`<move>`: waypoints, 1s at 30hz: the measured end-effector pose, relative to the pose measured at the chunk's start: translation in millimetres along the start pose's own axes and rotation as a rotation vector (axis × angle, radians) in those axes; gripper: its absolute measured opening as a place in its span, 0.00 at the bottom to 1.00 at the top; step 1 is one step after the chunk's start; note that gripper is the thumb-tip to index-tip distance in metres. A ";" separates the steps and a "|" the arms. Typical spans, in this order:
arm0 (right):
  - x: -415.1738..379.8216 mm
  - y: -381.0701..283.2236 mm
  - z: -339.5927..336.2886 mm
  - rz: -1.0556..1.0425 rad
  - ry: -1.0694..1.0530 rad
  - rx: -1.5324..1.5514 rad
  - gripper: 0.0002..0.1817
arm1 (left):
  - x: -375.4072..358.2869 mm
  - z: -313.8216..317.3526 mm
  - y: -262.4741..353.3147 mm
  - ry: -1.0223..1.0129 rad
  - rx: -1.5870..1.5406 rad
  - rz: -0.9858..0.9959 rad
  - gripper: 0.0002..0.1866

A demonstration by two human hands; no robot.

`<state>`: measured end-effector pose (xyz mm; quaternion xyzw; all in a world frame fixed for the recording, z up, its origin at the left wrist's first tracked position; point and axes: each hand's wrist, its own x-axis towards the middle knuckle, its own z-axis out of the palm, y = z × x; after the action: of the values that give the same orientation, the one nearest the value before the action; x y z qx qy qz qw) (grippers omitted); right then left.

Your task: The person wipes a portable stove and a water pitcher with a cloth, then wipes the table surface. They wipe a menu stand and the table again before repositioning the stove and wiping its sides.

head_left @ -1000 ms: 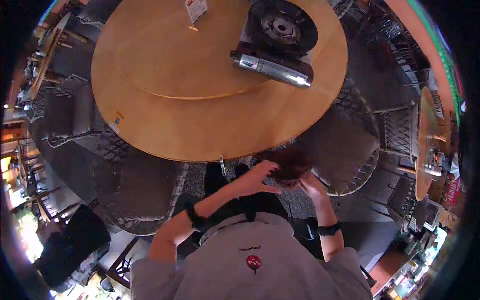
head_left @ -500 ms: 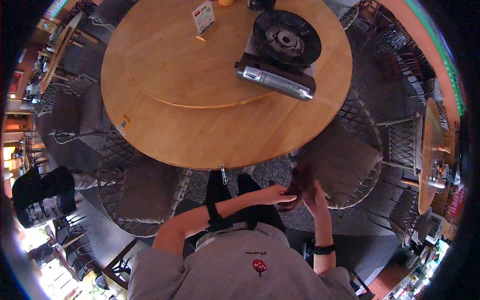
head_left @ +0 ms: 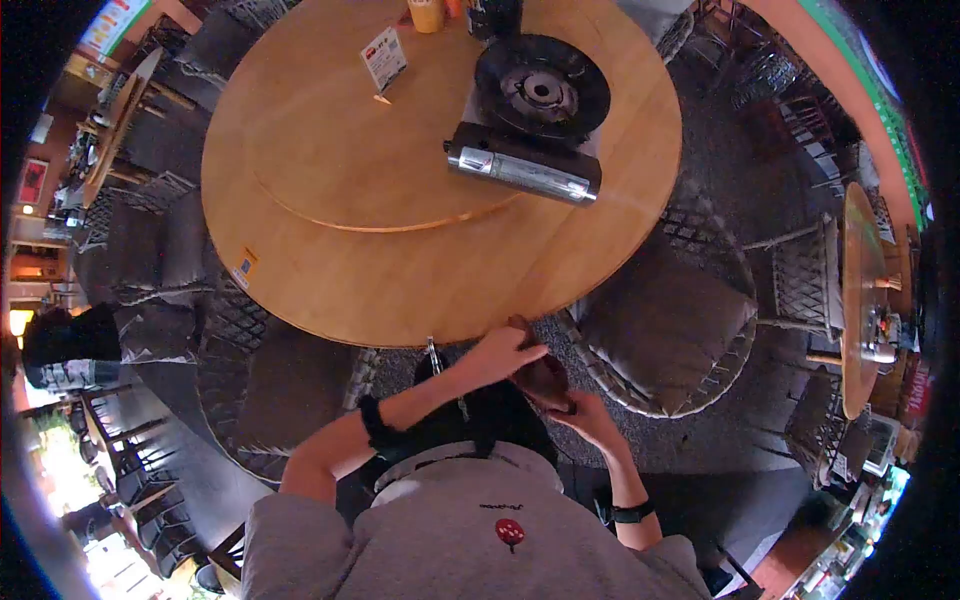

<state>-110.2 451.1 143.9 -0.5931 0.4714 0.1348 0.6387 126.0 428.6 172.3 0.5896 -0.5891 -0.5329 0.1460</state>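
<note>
1. Seen from the head camera, the person's left hand (head_left: pixel 505 352) and right hand (head_left: pixel 585 412) meet just below the near edge of the round wooden worktop (head_left: pixel 400 280), off its surface, with a small dark reddish-brown object (head_left: pixel 542 375) between them.
2. Both hands are closed on that object: the left hand's fingers curl over its upper end, close to the worktop's near rim, and the right hand cups it from beneath. What the object is cannot be told; it looks soft and crumpled, possibly cloth or a hair-like bundle.
3. Judging from its loose outline and the easy way the fingers wrap it, it is probably light and limp rather than stiff, not fragile, and unlikely to slip. A soft thing of this kind would sag if held by one end, so gathering it in the middle, or holding both ends as now, seems the surest hold.
4. Toward the far right edge of the worktop stands a portable gas stove (head_left: pixel 530 120), its metal canister housing facing the person. A small card stand (head_left: pixel 384 58) sits near the far edge, and an orange cup (head_left: pixel 426 14) stands at the far rim.
5. Woven chairs with grey cushions (head_left: pixel 670 330) ring the worktop.
</note>
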 end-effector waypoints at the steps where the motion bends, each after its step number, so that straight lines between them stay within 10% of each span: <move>1: -1.5 -5.2 -0.8 -0.127 0.075 0.075 0.32 | 0.0 -13.7 -5.8 -0.028 -0.149 -0.060 0.19; 6: -4.8 -8.8 -1.7 -0.459 0.078 0.995 0.37 | 2.1 -101.2 -145.8 -0.022 -0.833 0.072 0.17; 9: 8.6 -13.7 0.0 -0.494 0.036 1.359 0.40 | -16.3 -177.6 -170.8 0.507 -0.682 -0.202 0.17; 16: 22.2 -96.5 11.0 -0.334 0.214 1.065 0.43 | -19.3 -322.6 -397.1 1.064 -1.140 -0.423 0.20; 30: 82.7 -262.3 6.9 -0.304 0.229 0.778 0.39 | 0.8 -347.3 -413.3 1.006 -1.385 -0.412 0.17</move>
<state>127.7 357.0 245.3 -0.3820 0.4620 -0.2152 0.7709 626.6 378.5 -23.5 0.6280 0.1189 -0.4632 0.6140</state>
